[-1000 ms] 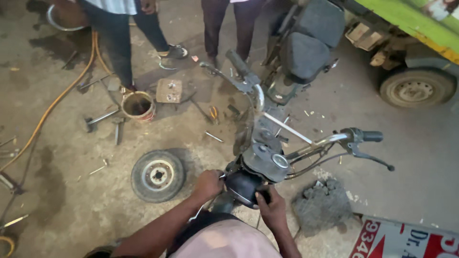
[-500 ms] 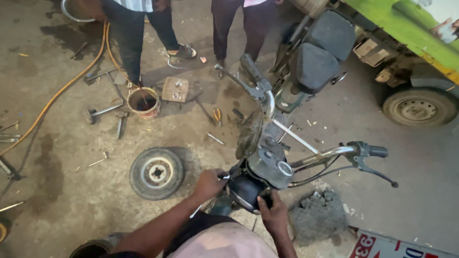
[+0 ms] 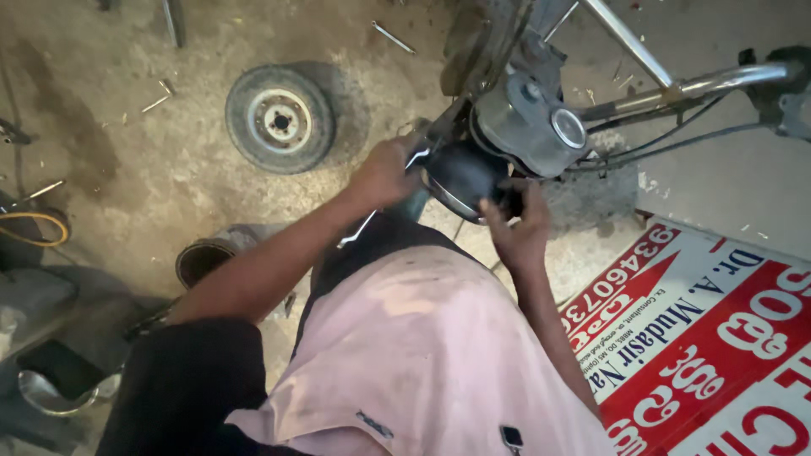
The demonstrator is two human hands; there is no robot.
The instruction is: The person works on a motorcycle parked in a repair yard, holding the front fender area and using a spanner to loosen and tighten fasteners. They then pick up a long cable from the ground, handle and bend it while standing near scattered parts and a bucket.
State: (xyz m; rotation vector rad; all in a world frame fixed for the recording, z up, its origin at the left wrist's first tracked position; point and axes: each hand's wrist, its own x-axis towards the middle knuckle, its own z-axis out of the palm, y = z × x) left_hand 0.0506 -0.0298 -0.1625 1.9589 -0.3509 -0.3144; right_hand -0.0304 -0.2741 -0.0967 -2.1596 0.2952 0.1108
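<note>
View dropped nearer and lower than half a second ago; bystanders' legs and truck wheel now out of frame. Small wheel point(image 3: 280, 119) flat on dirt floor, far left, open ground around it. Left hand point(image 3: 385, 171) clenched on left rim of black headlamp point(image 3: 460, 175); right hand point(image 3: 517, 230) grasping its near-right edge. Headlamp at centre, lens tilted near-left. Chrome handlebar point(image 3: 686, 87) running right; printed signboard point(image 3: 701, 338) close near-right.
</note>
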